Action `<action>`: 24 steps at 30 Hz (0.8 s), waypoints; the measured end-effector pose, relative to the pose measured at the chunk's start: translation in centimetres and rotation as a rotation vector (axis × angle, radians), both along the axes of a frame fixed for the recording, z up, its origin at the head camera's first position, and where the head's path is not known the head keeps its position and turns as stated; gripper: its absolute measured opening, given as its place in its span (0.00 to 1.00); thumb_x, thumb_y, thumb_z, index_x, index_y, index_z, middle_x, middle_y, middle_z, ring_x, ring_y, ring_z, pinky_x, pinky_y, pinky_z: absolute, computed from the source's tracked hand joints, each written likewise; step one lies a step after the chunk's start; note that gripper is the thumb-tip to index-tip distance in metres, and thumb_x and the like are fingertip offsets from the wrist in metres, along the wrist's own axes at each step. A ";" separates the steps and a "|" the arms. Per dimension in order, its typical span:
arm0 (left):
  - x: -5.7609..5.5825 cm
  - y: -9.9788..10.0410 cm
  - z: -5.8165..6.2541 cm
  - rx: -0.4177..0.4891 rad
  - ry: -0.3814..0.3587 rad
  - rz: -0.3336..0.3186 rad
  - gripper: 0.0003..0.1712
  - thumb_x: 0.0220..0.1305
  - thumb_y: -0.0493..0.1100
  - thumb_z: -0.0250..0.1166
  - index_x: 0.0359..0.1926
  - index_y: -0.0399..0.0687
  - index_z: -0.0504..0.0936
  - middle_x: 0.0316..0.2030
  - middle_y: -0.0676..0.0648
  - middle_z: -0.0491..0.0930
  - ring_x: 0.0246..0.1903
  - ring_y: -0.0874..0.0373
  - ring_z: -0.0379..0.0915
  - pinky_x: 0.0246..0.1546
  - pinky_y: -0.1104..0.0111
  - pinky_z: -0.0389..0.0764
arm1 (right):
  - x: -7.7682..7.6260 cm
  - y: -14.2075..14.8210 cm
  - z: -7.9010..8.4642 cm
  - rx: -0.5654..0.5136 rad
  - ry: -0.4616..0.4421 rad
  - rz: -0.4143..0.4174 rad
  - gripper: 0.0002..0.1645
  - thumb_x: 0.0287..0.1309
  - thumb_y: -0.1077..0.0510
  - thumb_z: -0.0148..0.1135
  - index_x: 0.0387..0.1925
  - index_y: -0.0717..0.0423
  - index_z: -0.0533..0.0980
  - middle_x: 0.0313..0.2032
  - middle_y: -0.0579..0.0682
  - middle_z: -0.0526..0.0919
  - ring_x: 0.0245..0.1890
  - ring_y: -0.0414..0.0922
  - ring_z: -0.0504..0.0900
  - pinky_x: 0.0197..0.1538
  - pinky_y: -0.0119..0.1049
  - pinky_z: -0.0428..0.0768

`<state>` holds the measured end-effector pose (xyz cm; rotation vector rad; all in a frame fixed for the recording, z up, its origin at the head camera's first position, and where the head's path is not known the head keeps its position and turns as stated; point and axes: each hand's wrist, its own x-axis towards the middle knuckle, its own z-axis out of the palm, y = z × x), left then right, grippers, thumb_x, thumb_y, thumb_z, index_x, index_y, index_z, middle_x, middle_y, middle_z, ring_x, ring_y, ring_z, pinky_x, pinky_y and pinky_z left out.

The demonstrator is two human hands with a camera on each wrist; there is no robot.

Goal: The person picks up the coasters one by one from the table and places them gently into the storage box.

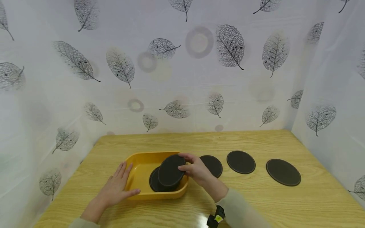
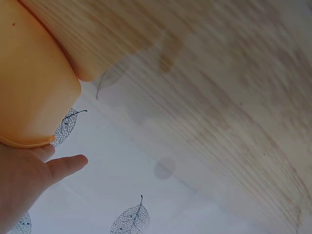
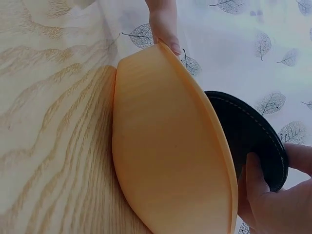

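Observation:
In the head view, a yellow-orange plastic tray [image 1: 140,175] stands on the wooden table. My right hand [image 1: 196,169] pinches a round black stitched coaster [image 1: 171,171] by its edge, thumb on one face, tilted over the tray's right half. Partly hidden beneath it, another black coaster [image 1: 154,181] lies in the tray. At the tray's left end, my left hand [image 1: 115,185] rests on the rim with straight, spread fingers, its thumb across the front left corner. The right wrist view shows the held coaster [image 3: 246,131] behind the tray's outer wall [image 3: 170,141].
Three more black coasters lie to the tray's right: a near one [image 1: 213,166] partly behind my right hand, a middle one [image 1: 241,161], and one farther right [image 1: 283,172]. Leaf-patterned white curtain [image 1: 196,79] encloses the wooden table [image 1: 228,202] at the back and sides.

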<state>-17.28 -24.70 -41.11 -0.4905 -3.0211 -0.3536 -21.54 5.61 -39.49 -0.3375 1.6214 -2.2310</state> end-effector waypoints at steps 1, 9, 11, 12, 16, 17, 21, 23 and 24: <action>0.0 0.0 0.0 -0.001 0.000 0.000 0.54 0.51 0.67 0.56 0.65 0.35 0.48 0.64 0.29 0.42 0.62 0.37 0.38 0.44 0.35 0.56 | 0.0 -0.1 0.0 -0.002 -0.001 0.002 0.32 0.49 0.74 0.54 0.58 0.70 0.59 0.48 0.61 0.63 0.33 0.41 0.75 0.35 0.31 0.76; -0.1 0.0 -0.1 0.004 0.000 -0.001 0.54 0.50 0.67 0.56 0.66 0.35 0.47 0.64 0.29 0.42 0.62 0.37 0.38 0.44 0.35 0.56 | 0.2 -0.5 0.0 -0.004 -0.016 0.018 0.33 0.49 0.74 0.54 0.59 0.69 0.59 0.52 0.63 0.59 0.33 0.41 0.75 0.38 0.32 0.76; -0.1 -0.1 -0.2 0.003 0.001 -0.002 0.54 0.51 0.67 0.56 0.66 0.36 0.47 0.64 0.29 0.42 0.62 0.37 0.38 0.44 0.35 0.56 | 0.3 -0.6 0.0 0.003 -0.016 0.025 0.33 0.49 0.74 0.54 0.59 0.69 0.59 0.53 0.64 0.58 0.33 0.41 0.75 0.39 0.32 0.76; -0.1 -0.1 -0.3 0.003 0.000 -0.002 0.54 0.51 0.67 0.56 0.66 0.36 0.47 0.64 0.29 0.42 0.62 0.37 0.38 0.44 0.35 0.56 | 0.3 -0.7 0.0 0.004 -0.018 0.028 0.33 0.49 0.74 0.54 0.59 0.69 0.59 0.54 0.64 0.58 0.34 0.41 0.75 0.39 0.32 0.76; -0.1 -0.2 -0.3 0.006 -0.003 -0.004 0.54 0.51 0.67 0.56 0.66 0.36 0.47 0.64 0.29 0.42 0.62 0.37 0.37 0.44 0.35 0.56 | 0.4 -0.9 0.2 -0.013 -0.024 0.036 0.33 0.49 0.75 0.53 0.59 0.70 0.59 0.55 0.65 0.58 0.40 0.44 0.74 0.41 0.34 0.76; -0.1 -0.2 -0.3 0.006 -0.004 -0.003 0.54 0.51 0.67 0.56 0.66 0.36 0.47 0.64 0.29 0.42 0.62 0.37 0.37 0.44 0.35 0.56 | 0.4 -0.9 0.2 -0.020 -0.029 0.035 0.32 0.49 0.76 0.52 0.59 0.70 0.59 0.55 0.65 0.58 0.43 0.46 0.74 0.42 0.34 0.75; -0.1 -0.1 -0.3 0.002 -0.002 -0.001 0.54 0.51 0.67 0.55 0.66 0.36 0.47 0.64 0.30 0.42 0.63 0.37 0.37 0.45 0.35 0.56 | 0.6 -1.0 0.3 -0.043 -0.045 0.028 0.31 0.50 0.76 0.51 0.58 0.72 0.58 0.57 0.66 0.56 0.49 0.50 0.71 0.45 0.36 0.75; -0.1 -0.1 -0.3 0.001 0.003 0.001 0.55 0.50 0.68 0.55 0.66 0.36 0.47 0.64 0.30 0.42 0.63 0.37 0.37 0.45 0.35 0.56 | 0.6 -1.0 0.3 -0.044 -0.046 0.029 0.31 0.51 0.76 0.51 0.58 0.73 0.57 0.56 0.66 0.56 0.47 0.49 0.72 0.45 0.37 0.75; -0.1 -0.1 -0.3 0.000 0.005 0.001 0.55 0.50 0.68 0.55 0.66 0.36 0.47 0.64 0.30 0.42 0.63 0.37 0.37 0.45 0.35 0.56 | 0.6 -1.0 0.3 -0.043 -0.044 0.032 0.30 0.52 0.76 0.50 0.58 0.73 0.57 0.56 0.66 0.56 0.46 0.48 0.72 0.45 0.37 0.75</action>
